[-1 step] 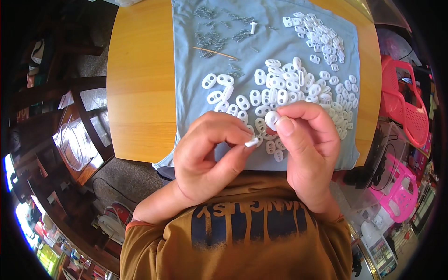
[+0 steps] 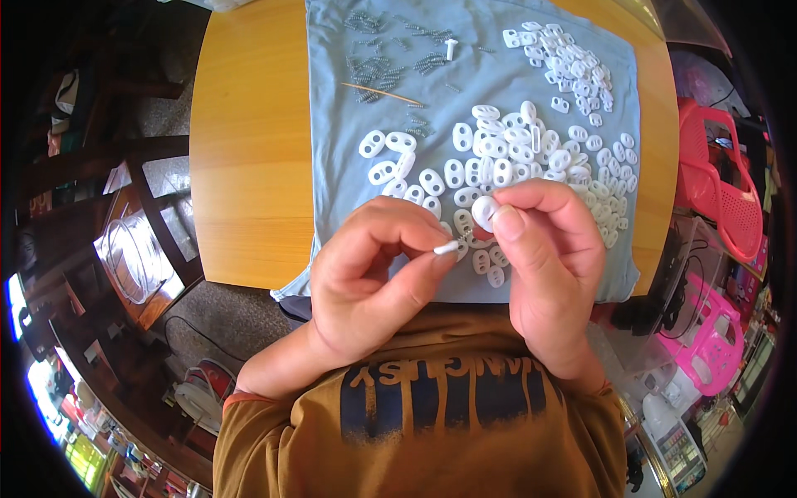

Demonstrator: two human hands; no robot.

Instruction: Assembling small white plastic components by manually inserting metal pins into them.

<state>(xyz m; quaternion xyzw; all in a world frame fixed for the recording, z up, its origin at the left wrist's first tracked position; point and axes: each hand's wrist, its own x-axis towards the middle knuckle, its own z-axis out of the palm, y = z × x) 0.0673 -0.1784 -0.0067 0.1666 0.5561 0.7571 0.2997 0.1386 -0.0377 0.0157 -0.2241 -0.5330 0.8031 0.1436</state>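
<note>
My left hand (image 2: 365, 278) pinches a small white plastic piece (image 2: 446, 247) between thumb and index finger. A thin metal spring (image 2: 466, 236) shows beside that piece, on the side facing my other hand; whether it is fixed to it I cannot tell. My right hand (image 2: 552, 257) holds a white oval plastic shell (image 2: 483, 212), like a cord-lock body, by thumb and fingertips. The two held parts are close but apart, above the near side of a heap of white two-hole oval shells (image 2: 494, 147). Some shells are hidden behind my hands.
Several small springs (image 2: 378, 70) lie at the back left of the light blue cloth (image 2: 481, 83), with a thin wooden stick (image 2: 382, 95) and a white T-shaped part (image 2: 451, 50). Smaller white pieces (image 2: 577, 66) are piled back right. Pink plastic chairs (image 2: 722, 183) stand right of the wooden table (image 2: 249, 149).
The small white piece in my left hand has turned flatter and shifted slightly up. My right hand and its shell have hardly moved.
</note>
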